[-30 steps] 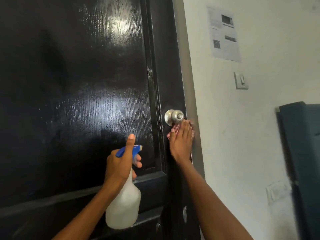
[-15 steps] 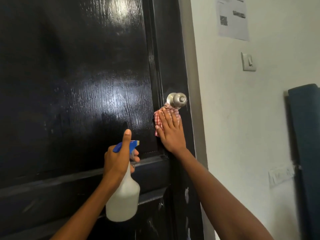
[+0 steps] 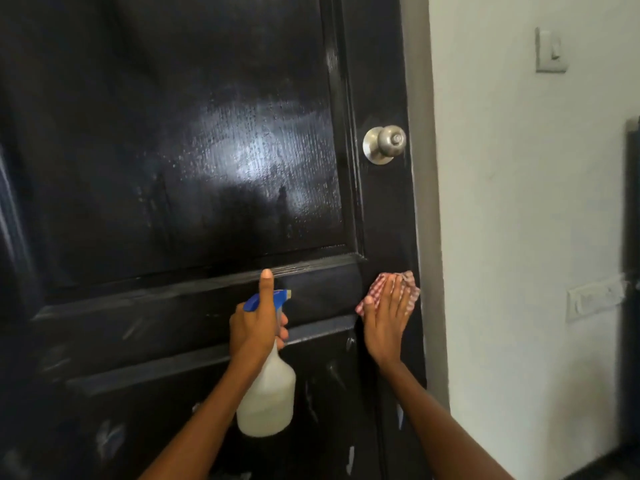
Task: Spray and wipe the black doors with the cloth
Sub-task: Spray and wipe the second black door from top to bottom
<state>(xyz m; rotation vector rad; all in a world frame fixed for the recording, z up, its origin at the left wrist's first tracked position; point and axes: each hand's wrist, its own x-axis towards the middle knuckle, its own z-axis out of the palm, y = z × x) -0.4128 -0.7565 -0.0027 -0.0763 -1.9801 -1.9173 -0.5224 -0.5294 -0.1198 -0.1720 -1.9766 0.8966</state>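
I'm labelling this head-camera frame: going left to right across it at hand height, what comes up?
Black door → left hand holding the spray bottle → right hand pressing the checked cloth to the door's edge → white wall → wall socket plate.

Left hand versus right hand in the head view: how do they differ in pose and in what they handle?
The left hand curls round the spray bottle neck, thumb up; the right hand lies flat, fingers straight. The left hand holds its bottle off the black door; the right hand presses the checked cloth against it, below the knob. Both sit at about the same height.
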